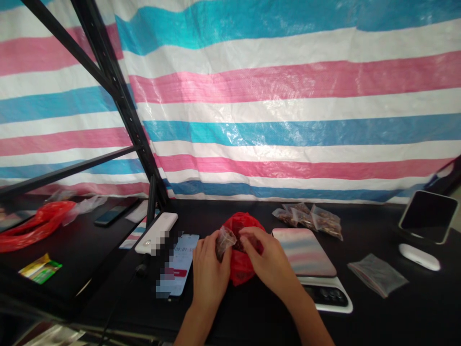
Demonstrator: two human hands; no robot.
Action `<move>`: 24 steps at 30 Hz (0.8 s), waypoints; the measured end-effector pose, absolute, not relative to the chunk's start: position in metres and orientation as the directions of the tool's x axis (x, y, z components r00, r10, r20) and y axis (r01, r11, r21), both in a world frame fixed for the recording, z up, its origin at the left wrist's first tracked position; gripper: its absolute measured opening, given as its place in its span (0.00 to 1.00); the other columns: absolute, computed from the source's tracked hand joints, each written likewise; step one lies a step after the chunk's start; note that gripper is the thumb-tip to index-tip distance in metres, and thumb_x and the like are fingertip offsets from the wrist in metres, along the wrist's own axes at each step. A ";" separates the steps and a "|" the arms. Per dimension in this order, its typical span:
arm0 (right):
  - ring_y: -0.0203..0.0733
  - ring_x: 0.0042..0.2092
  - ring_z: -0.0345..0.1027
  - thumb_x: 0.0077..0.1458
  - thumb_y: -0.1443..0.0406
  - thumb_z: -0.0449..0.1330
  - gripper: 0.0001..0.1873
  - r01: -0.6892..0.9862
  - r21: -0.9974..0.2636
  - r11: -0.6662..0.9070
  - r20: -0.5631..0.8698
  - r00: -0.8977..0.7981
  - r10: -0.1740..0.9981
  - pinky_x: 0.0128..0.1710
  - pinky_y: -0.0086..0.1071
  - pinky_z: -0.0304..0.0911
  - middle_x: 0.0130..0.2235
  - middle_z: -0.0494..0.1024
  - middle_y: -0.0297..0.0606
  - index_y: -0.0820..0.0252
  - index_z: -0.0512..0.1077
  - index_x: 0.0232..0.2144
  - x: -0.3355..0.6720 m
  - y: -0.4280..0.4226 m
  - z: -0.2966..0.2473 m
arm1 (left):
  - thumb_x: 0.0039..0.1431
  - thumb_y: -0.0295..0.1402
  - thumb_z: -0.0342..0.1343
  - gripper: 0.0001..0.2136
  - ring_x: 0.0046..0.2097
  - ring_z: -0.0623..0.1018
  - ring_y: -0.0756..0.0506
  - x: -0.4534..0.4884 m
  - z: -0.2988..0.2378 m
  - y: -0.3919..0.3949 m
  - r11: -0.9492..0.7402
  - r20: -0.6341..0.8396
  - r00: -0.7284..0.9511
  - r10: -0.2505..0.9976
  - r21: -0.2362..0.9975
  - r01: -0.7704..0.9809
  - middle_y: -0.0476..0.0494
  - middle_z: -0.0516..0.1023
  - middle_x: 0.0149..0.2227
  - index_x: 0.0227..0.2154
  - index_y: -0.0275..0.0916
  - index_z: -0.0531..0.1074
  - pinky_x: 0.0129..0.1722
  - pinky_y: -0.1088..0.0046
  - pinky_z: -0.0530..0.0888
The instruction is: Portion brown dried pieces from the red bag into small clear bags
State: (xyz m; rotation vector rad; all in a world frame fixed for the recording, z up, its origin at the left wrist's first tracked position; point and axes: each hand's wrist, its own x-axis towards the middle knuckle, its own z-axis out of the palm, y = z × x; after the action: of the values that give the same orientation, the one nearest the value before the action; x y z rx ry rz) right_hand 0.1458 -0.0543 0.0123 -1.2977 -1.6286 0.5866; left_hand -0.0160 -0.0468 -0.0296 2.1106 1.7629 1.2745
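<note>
My left hand (211, 271) is closed around a small clear plastic bag (225, 240) with brown bits inside, held upright at the left edge of a red plastic bag (242, 271). The red bag stands with its mouth spread, dark brown pieces showing within. Over that mouth, my right hand (268, 257) has its thumb and fingers drawn together in a pinch; what they hold is hidden. Just right of it lies a white digital scale (306, 252) with a shiny flat top and a dark button panel. Several filled clear bags (311, 218) lie behind the scale.
Right of the scale are a flat zip bag (378, 275), a white oval case (419, 257) and a dark-screened device (429, 216). A lit phone (183, 264) and a white power bank (157, 233) lie left. Black frame posts (122, 105) stand before the striped sheet (288, 91).
</note>
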 end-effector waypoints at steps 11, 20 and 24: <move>0.44 0.44 0.76 0.60 0.60 0.60 0.08 0.190 -0.873 0.449 0.477 0.141 0.868 0.47 0.36 0.70 0.42 0.82 0.39 0.54 0.77 0.39 0.137 -0.057 0.022 | 0.62 0.38 0.60 0.42 0.63 0.64 0.35 -0.009 -0.027 -0.060 -0.516 0.568 0.182 0.803 0.510 0.688 0.34 0.61 0.64 0.71 0.47 0.39 0.61 0.46 0.65; 0.46 0.31 0.75 0.49 0.55 0.59 0.20 0.353 -0.933 0.070 0.294 0.633 0.716 0.30 0.34 0.67 0.32 0.81 0.40 0.59 0.77 0.41 0.237 -0.059 0.024 | 0.60 0.30 0.59 0.22 0.60 0.67 0.37 -0.018 -0.006 -0.072 -0.608 0.411 0.449 0.793 0.490 0.625 0.41 0.67 0.58 0.58 0.50 0.68 0.61 0.50 0.69; 0.46 0.29 0.74 0.49 0.57 0.55 0.22 0.581 -0.803 -0.132 0.297 0.583 0.756 0.32 0.36 0.65 0.28 0.80 0.38 0.58 0.78 0.44 0.261 -0.057 0.010 | 0.61 0.26 0.55 0.17 0.55 0.70 0.39 -0.013 -0.010 -0.071 -0.617 0.333 0.520 0.787 0.459 0.640 0.44 0.72 0.52 0.51 0.50 0.72 0.60 0.47 0.70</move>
State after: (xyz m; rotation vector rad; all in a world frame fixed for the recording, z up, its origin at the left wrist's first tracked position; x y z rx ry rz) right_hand 0.2612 -0.0574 0.0096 -1.8196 -1.0901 0.2209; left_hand -0.0128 -0.0711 -0.0098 2.4847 1.1966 0.7540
